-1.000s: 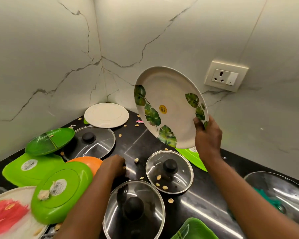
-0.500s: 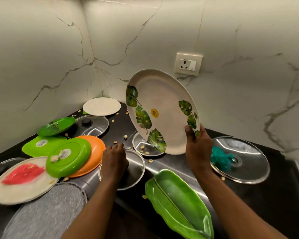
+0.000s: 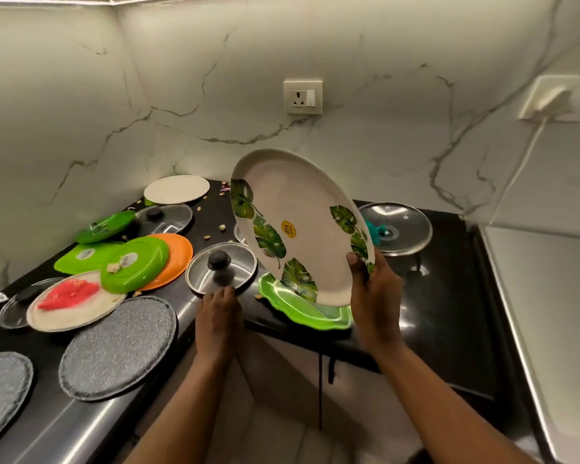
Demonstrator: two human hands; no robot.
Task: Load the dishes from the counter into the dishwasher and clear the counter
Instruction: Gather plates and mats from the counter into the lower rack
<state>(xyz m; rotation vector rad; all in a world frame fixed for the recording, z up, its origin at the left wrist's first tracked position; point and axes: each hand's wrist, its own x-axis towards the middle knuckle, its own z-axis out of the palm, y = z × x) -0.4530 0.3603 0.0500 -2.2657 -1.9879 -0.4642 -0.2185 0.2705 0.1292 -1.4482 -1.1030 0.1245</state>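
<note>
My right hand (image 3: 375, 296) grips the lower right rim of a white plate with green leaf prints and a yellow sticker (image 3: 302, 222), holding it tilted almost upright above the black counter (image 3: 449, 296). Its lower edge hangs over a green leaf-shaped dish (image 3: 302, 313) at the counter's front edge. My left hand (image 3: 218, 316) lies at the counter edge, fingertips touching the near rim of a small glass lid with a black knob (image 3: 241, 259). The dishwasher is not in view.
Left of the lid lie an orange plate (image 3: 178, 256), a green round plate (image 3: 141, 266), a white plate with red leftovers (image 3: 71, 306) and two grey plates (image 3: 118, 346). Another white plate (image 3: 176, 189) sits at the back, a large glass lid (image 3: 406, 229) to the right. Crumbs dot the counter.
The view has pulled back from the counter. My right hand has carried the leaf plate right and nearer to me. My left hand has slid back to the counter's front edge.
</note>
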